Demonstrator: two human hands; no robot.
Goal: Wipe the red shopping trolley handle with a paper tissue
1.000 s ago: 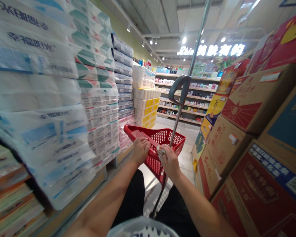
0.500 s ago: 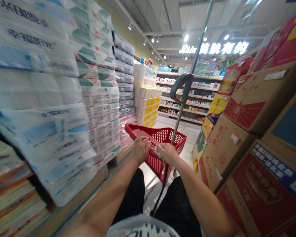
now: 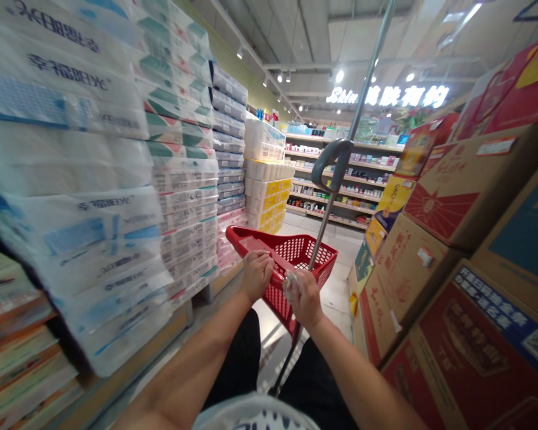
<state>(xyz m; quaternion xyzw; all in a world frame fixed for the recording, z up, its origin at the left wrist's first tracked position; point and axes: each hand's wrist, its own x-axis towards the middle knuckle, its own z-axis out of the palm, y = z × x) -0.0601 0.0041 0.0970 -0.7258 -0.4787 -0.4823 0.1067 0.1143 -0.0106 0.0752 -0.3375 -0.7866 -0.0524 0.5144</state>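
A red plastic shopping cart (image 3: 327, 254) with perforated walls stands in front of me, its near rim forming a push bar. My left hand (image 3: 256, 276) is closed around this bar near its middle. Further right along the bar, my right hand (image 3: 305, 298) is closed on a crumpled whitish cloth (image 3: 290, 286), held against or just beside the bar's right end. A slanted metal pole (image 3: 325, 224) with a grey loop handle (image 3: 332, 164) rises across the cart; I cannot tell whether it is attached. Part of the pole is hidden behind my right hand.
Tall stacks of wrapped tissue packs (image 3: 103, 209) line the left side on a low platform. Piled cardboard cartons (image 3: 457, 185) stand close on the right. Shelves of small products (image 3: 341, 176) cross the far end, with pale floor (image 3: 336, 307) between.
My right hand has lifted and turned at the bar's right end, showing more of the cloth. My left hand keeps its hold. The view has shifted slightly.
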